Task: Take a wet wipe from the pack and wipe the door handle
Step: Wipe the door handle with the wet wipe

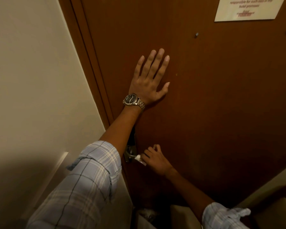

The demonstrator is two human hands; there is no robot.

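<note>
We find the right hand (156,160) closed around a bunched white wet wipe (140,159), which it presses against the metal door handle (130,154) at its nine o'clock. The handle is largely hidden behind the left forearm. At twelve o'clock from the handle, the left hand (149,78) lies flat and open on the brown door (221,96), fingers spread, gripping nothing, a metal wristwatch (133,100) on the wrist. A printed notice (248,8) is fixed at the door's upper right.

A white printed notice (248,8) sits at the brown door's (213,96) top right corner. Two small metal pegs (196,35) stick out below it. A cream wall (31,71) runs along the door's left edge.
</note>
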